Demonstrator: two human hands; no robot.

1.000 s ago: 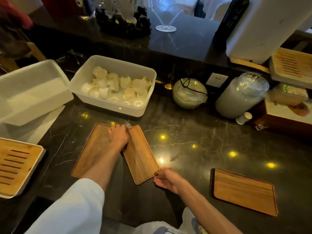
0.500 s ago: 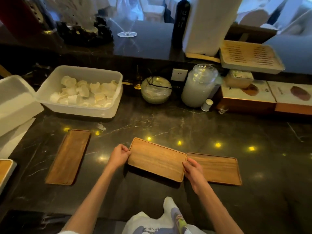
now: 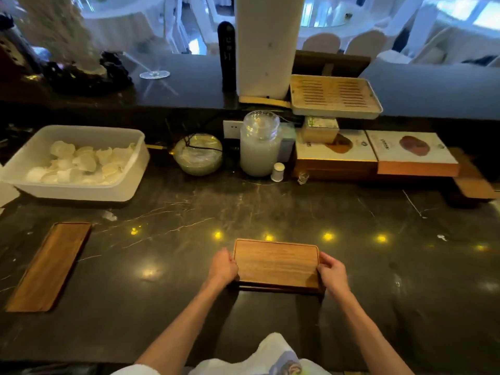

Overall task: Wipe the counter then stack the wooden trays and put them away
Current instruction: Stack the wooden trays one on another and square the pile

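The left hand (image 3: 223, 267) and right hand (image 3: 332, 272) clasped the short ends of the stacked wooden trays (image 3: 276, 263), at nine and three o'clock. Another wooden tray (image 3: 50, 266) lay on the table (image 3: 405, 266), well apart at nine o'clock.

Top tray (image 3: 275, 263) hides the tray beneath.

- I judge this a tea-service bar in a restaurant or banquet hall, taking the dark marble counter (image 3: 270, 212) as landmark.
- Beyond it: cloth-covered chairs (image 3: 365, 43).
- On it: slatted tea tray (image 3: 334, 97), boxed goods (image 3: 414, 155), tub of white cups (image 3: 78, 163).
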